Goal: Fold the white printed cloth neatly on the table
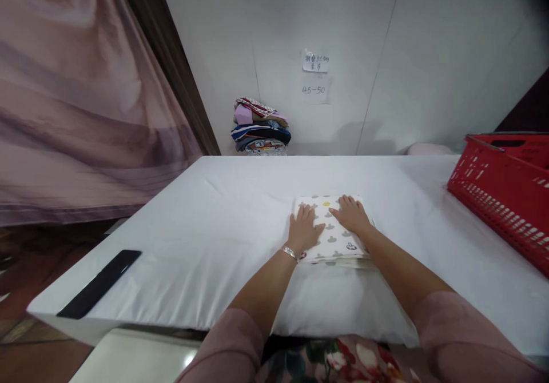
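Note:
A folded white cloth [332, 237] with grey, yellow and purple printed figures lies flat near the middle of the table. My left hand [303, 230] rests on its left side, fingers spread and palm down. On the cloth's upper right part lies my right hand [350, 214], also flat with the fingers stretched out. Both hands press on the top of the cloth without gripping it. A silver bracelet [289, 252] circles my left wrist. Layered edges of the cloth show at its front side.
The table has a white cover [206, 217]. A red plastic basket [506, 183] stands at the right edge. Folded clothes [261, 128] are stacked beyond the far edge, by the wall. A flat black object [100, 283] lies at the left corner. A pink curtain [86, 97] hangs left.

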A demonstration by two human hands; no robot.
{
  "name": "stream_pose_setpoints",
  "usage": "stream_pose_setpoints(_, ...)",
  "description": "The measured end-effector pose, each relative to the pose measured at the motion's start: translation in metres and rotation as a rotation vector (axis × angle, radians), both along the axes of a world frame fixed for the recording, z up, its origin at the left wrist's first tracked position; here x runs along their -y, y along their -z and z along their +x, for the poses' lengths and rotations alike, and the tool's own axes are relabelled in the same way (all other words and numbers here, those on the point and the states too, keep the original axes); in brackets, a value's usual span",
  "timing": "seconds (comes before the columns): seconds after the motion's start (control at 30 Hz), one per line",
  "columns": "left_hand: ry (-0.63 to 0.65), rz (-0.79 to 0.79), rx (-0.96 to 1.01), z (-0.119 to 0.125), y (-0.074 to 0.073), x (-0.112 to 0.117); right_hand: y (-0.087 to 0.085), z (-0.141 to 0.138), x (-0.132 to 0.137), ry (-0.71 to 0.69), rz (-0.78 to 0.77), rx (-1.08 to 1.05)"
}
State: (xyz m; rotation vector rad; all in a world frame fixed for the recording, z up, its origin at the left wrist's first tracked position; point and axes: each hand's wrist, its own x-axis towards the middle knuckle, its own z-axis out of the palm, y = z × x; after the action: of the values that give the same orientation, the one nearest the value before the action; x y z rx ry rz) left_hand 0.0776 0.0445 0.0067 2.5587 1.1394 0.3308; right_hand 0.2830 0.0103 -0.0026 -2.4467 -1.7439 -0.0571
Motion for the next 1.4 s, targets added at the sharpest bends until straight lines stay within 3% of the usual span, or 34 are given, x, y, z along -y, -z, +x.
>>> stream_pose_setpoints(0.13,-0.022,-0.022,-0.081,0.007,-0.014,-0.005,0.0,-0.001,0.0,-0.005,-0.001,0.001)
stream_pose_setpoints(0.27,-0.089,0.101,-0.088,0.022,-0.025,-0.018,-0.001,-0.003,0.001,0.004,-0.001,0.0)
stream_pose_setpoints(0.53,-0.112,0.107,-0.094,0.025,-0.003,-0.031,-0.012,-0.002,0.0,-0.04,-0.049,-0.066)
stream_pose_setpoints(0.8,-0.121,0.087,-0.068,0.026,-0.007,-0.027,-0.005,0.002,0.033,0.003,-0.061,-0.089)
stream_pose_setpoints(1.0,-0.136,0.027,0.107,0.023,-0.009,-0.028,-0.01,0.001,0.03,-0.017,-0.038,-0.161)
stream_pose_setpoints(1.1,-0.239,-0.034,0.266,0.014,-0.011,-0.031,-0.017,0.009,0.033,0.003,0.048,-0.31)
stream_pose_setpoints(1.23,-0.403,-0.259,0.323,-0.009,-0.012,-0.025,-0.014,0.023,0.062,0.135,0.18,-0.447)
stream_pose_setpoints(1.4,-0.462,-0.414,0.3,-0.034,-0.011,0.001,0.007,0.026,0.107,0.3,0.282,-0.65)
